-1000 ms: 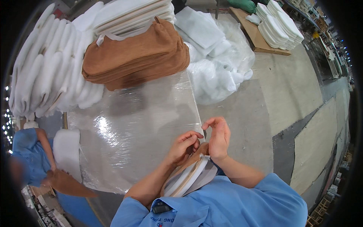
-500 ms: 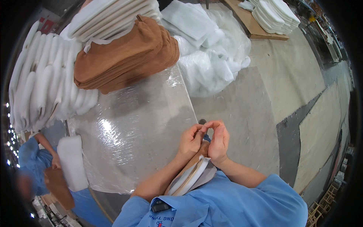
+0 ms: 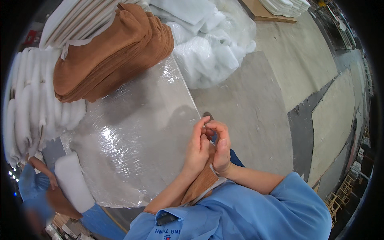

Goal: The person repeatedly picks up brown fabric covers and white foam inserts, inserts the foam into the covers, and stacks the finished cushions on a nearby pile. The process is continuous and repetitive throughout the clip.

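Note:
A brown fabric cover [image 3: 201, 185] with a pale lining edge stands close against my body, its upper end between my two hands. My left hand [image 3: 195, 151] grips it from the left, thumb bent inward and forefinger reaching forward. On the other side my right hand [image 3: 221, 149] is curled round the same end, its fingertips close to those of the left. Exactly what the fingertips pinch is hidden behind the hands. Ahead to the left lies a thick stack of similar brown covers [image 3: 116, 56] on a plastic-wrapped table [image 3: 136, 148].
White padded pieces [image 3: 36, 100] are stacked at the far left. A heap of white wadding in clear plastic [image 3: 212, 52] lies beyond the table. Another person [image 3: 36, 182] handles a brown piece beside a white pad [image 3: 74, 182] at the lower left. Cardboard sheets [image 3: 296, 68] cover the floor.
My hands have shifted slightly, the left fingers now reaching further forward. The white filling that showed in the cover's opening is now mostly out of sight. The whole view has tilted a little.

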A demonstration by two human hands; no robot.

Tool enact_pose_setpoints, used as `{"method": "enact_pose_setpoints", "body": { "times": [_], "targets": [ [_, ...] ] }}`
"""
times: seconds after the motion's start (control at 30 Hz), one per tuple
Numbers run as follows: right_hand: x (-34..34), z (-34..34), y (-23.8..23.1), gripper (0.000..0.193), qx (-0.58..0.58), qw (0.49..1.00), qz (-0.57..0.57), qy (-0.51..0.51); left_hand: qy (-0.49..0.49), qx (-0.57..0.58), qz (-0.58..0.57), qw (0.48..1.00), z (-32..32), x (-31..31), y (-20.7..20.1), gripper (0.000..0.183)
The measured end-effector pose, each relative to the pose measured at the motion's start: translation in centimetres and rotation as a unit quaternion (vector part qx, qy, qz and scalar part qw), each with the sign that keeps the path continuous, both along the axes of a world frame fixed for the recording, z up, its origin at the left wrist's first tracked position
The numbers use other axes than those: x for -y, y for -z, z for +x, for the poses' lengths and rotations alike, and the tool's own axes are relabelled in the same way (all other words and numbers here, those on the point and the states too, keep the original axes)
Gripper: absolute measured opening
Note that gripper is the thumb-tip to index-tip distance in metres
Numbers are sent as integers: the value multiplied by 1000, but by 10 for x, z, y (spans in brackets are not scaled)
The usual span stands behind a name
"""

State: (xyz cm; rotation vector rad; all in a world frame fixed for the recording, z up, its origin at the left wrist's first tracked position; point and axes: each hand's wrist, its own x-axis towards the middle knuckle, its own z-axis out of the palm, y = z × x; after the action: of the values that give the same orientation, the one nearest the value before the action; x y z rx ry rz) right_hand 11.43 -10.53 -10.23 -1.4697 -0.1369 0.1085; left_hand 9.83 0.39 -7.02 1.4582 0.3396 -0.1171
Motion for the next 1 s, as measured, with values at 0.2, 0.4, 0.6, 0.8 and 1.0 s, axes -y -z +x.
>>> {"method": "enact_pose_setpoints", "body": {
  "times": [0.2, 0.4, 0.6, 0.8, 1.0],
  "targets": [
    [4, -1, 5, 65, 38, 999, -8, -22, -9, 29, 62, 998, -2, 4, -4, 54],
    [7, -4, 12, 66, 46, 999, 1, -20, -29, 54, 103, 993, -6, 12, -7, 52],
    [7, 3, -15, 57, 19, 995, -32, -87, -119, 17, 57, 991, -20, -8, -13, 50],
    [3, 23, -50, 63, -129, 986, 73, -70, -161, -48, 81, 982, -27, -40, -14, 47],
    [-35, -7, -32, 62, -127, 979, 113, -110, -82, -59, 59, 993, -24, -28, -13, 56]
  ]
}}
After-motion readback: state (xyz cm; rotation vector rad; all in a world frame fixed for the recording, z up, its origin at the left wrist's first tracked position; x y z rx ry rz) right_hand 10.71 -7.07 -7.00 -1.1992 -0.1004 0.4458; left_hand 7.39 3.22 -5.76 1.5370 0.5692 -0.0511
